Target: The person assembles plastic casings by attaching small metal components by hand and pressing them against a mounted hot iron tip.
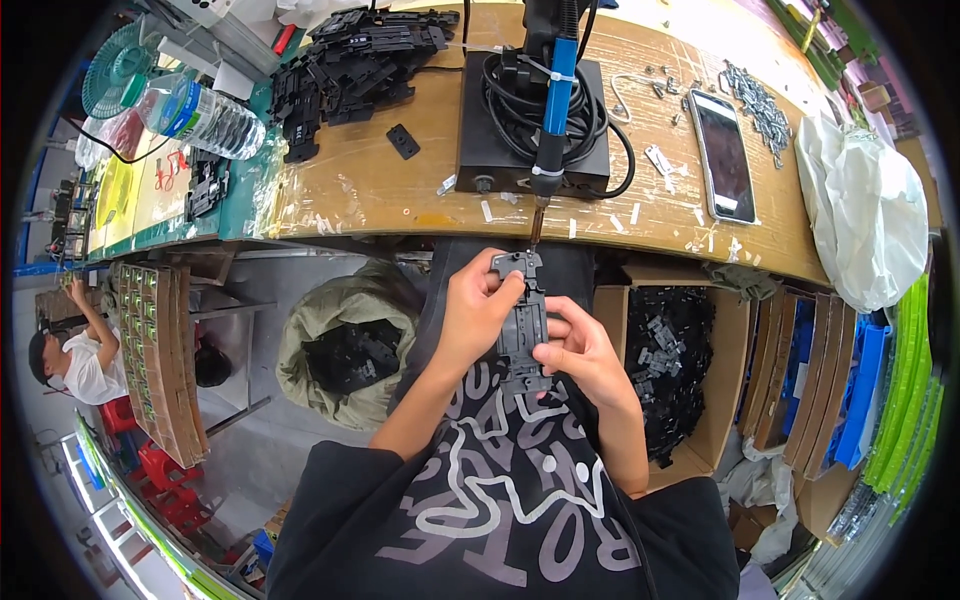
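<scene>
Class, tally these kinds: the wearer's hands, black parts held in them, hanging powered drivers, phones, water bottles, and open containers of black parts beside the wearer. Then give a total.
Hands: 2 (left hand, right hand)
Held black part: 1
Powered driver: 1
Phone: 1
Water bottle: 1
Containers: 2 (green sack, cardboard box)
Total: 8
</scene>
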`<state>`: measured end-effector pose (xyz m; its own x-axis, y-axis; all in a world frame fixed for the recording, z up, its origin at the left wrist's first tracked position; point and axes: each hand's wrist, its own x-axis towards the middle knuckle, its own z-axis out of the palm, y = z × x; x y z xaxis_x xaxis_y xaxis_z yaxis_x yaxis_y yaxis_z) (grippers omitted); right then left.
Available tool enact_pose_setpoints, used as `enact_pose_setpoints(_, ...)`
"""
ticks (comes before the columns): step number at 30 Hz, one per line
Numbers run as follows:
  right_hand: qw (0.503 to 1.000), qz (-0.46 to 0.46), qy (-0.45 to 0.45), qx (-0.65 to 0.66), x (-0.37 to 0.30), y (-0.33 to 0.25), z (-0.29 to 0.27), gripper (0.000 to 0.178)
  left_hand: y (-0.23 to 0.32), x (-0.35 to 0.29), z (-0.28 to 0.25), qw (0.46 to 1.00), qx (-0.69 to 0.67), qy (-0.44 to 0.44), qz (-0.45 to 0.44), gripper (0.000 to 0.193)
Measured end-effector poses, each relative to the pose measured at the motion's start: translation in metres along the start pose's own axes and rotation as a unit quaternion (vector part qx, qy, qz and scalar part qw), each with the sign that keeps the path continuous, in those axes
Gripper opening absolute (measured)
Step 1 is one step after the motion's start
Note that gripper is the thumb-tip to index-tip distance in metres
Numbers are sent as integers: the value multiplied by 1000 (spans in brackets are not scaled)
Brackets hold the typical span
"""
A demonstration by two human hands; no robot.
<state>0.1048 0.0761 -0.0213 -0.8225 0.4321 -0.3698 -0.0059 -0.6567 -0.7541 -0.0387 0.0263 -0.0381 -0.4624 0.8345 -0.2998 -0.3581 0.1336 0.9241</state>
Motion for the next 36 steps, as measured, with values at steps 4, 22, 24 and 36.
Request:
enact_pose_setpoints(4, 1000, -5, 4, 14, -1, -1, 0, 45, 0, 1, 1, 1000, 1, -4, -3, 9)
enact_pose_setpoints(22, 1000, -14, 5, 22, 1, 6, -8, 42, -3, 3, 3, 1000, 4, 7, 11, 8)
enact_pose_setpoints(24, 1000, -14, 6, 25, 2, 7, -8, 43, -2, 3, 4, 1000, 0, 8, 9, 8)
enact_pose_setpoints(36, 999, -12, 11, 41, 3, 3, -7, 43, -2, 4, 4, 1000, 0, 6, 4, 9)
